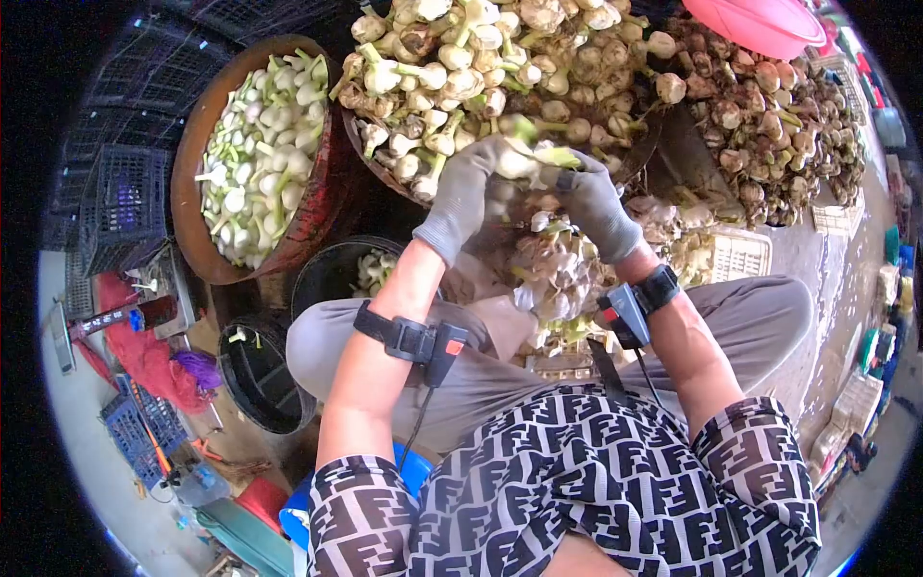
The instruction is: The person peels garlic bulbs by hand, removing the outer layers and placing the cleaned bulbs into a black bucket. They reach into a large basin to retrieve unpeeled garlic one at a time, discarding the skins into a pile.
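My left hand (pixel 471 188), in a grey glove, is closed on a pale garlic bulb (pixel 519 163) with a short green stem. My gloved right hand (pixel 594 200) is closed at the stem end of the same bulb. A dark patch shows at its fingertips; I cannot make out whether it is a tool. Behind both hands, a wide basin holds a heap of garlic bulbs (pixel 442 77) with cut stems, some brown with dirt. Below the hands, between my knees, lies a pile of garlic peelings (pixel 558 264).
On the left stands a rusty round tub (pixel 187 212) of white peeled garlic. Black buckets (pixel 252 370) sit by my left knee. At the right, dirty garlic (pixel 769 125) is heaped under a pink basin (pixel 760 24). A cream plastic crate (pixel 740 258) lies near my right knee.
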Demonstrator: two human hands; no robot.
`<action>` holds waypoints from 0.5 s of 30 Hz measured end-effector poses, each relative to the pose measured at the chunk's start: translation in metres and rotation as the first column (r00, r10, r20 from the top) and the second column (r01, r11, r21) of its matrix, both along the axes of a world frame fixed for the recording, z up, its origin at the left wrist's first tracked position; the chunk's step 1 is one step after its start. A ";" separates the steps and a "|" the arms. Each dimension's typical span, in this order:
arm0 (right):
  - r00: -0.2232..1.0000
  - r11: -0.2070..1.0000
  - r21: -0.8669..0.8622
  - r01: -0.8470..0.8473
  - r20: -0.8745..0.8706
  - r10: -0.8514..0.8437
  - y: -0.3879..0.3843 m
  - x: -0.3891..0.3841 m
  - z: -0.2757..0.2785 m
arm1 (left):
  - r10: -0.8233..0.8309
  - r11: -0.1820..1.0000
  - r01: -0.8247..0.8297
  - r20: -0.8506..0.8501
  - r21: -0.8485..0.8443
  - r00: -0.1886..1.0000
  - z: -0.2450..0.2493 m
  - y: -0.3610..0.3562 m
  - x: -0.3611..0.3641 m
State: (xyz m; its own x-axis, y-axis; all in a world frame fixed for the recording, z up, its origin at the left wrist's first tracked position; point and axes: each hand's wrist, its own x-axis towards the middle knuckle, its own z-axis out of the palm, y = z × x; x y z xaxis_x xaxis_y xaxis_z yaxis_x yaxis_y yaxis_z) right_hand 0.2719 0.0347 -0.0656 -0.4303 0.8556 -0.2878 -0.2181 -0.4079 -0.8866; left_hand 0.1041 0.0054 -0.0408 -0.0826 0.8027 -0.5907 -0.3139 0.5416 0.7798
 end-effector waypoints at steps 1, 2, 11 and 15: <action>0.988 0.984 0.167 -0.059 0.154 0.033 -0.002 0.002 -0.001 | 0.019 0.999 -0.023 0.122 0.028 0.992 -0.006 0.002 -0.002; 0.951 0.938 0.316 -0.141 0.307 0.039 -0.004 0.006 -0.003 | 0.036 0.997 -0.050 0.241 0.052 0.970 -0.017 0.005 -0.005; 0.865 0.743 0.613 -0.267 0.493 -0.096 -0.013 0.014 0.020 | -0.153 0.981 0.121 0.221 0.150 0.963 -0.004 0.007 -0.018; 0.968 0.885 0.443 -0.143 0.249 0.032 -0.010 0.012 0.016 | -0.227 0.932 0.139 0.239 0.334 0.944 -0.014 0.008 -0.007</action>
